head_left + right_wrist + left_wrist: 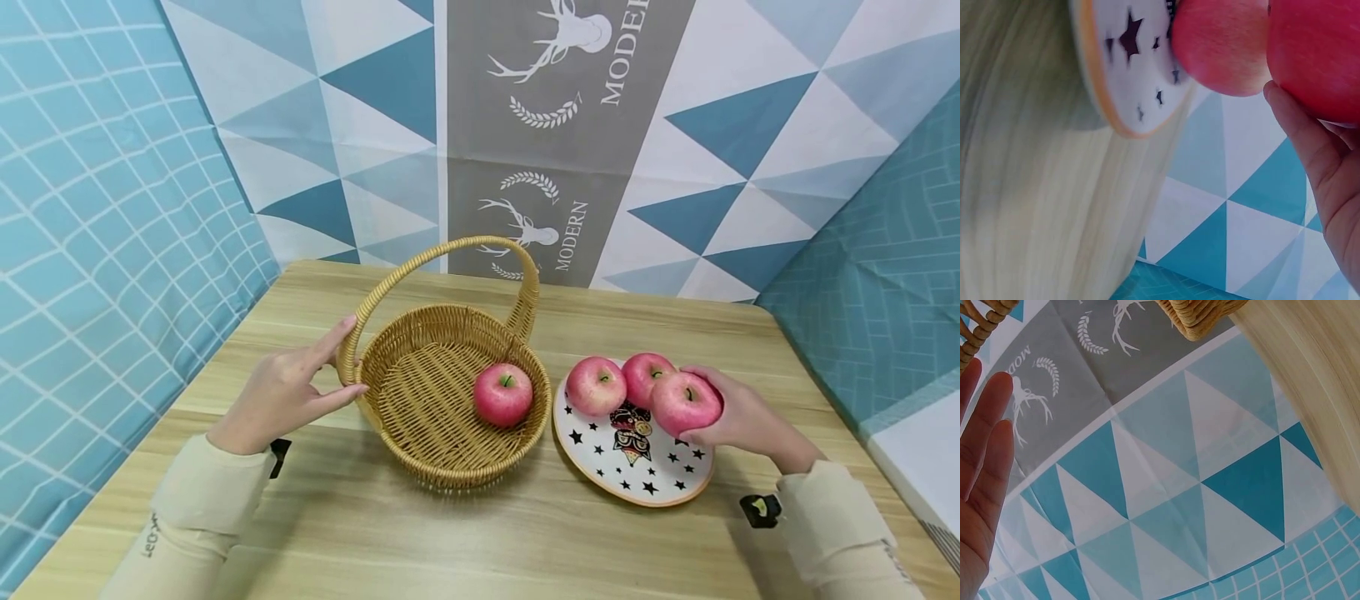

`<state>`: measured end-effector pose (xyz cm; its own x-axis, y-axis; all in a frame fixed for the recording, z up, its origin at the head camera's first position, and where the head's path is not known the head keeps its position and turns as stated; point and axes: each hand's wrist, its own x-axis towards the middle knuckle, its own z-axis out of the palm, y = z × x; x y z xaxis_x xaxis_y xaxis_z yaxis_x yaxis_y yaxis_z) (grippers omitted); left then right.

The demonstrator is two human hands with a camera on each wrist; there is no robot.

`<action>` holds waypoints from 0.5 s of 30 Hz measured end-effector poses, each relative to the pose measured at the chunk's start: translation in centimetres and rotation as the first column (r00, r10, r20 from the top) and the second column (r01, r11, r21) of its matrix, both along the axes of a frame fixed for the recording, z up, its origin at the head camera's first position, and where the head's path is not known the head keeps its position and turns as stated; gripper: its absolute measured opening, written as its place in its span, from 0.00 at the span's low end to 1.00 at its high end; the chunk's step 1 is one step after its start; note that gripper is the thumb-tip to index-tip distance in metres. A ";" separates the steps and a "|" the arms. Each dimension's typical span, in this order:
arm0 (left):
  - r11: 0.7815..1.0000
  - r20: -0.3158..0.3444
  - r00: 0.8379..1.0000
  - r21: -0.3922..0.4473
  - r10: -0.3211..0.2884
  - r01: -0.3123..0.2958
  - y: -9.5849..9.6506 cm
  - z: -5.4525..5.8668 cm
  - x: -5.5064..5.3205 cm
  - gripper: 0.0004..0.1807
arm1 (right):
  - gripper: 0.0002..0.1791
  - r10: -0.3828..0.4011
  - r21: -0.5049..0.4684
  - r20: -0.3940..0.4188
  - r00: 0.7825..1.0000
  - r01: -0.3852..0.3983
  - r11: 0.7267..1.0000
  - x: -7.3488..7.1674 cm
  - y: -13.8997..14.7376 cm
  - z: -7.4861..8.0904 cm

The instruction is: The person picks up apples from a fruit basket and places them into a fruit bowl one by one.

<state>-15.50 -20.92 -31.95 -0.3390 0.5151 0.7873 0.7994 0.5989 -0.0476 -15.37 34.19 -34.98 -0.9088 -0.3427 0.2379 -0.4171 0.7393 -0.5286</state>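
A wicker basket (420, 454) with a tall arched handle (420, 260) stands left of centre, one red apple (503, 395) inside it. My left hand (288, 387) holds the basket at the left foot of the handle, thumb by the rim and fingers against the handle. In the left wrist view, several of its fingers (988, 456) look nearly straight. My right hand (742, 421) grips a pinkish-red apple (684, 405) over the right part of a white plate (600, 475). Two more apples, a left one (596, 387) and a right one (643, 377), lie on the plate.
The plate has an orange rim, black stars and an animal print. Everything stands on a wood-grain table (480, 550). Patterned cloth (375, 125) hangs behind it, with blue tiled cloth (97, 208) on the left and teal cloth (885, 283) on the right.
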 end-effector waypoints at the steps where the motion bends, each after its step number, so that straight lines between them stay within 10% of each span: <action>1: 1.000 0.001 1.000 -0.001 0.002 -0.002 0.0 0.0 0.0 0.38 | 0.48 0.000 0.001 -0.009 1.000 0.000 1.000 0.0 0.0 0.1; 15: 1.000 -0.018 1.000 0.000 -0.003 0.003 0.0 -0.1 -0.2 0.38 | 0.49 -0.053 0.011 -0.063 0.997 0.054 0.999 -0.5 -1.5 0.8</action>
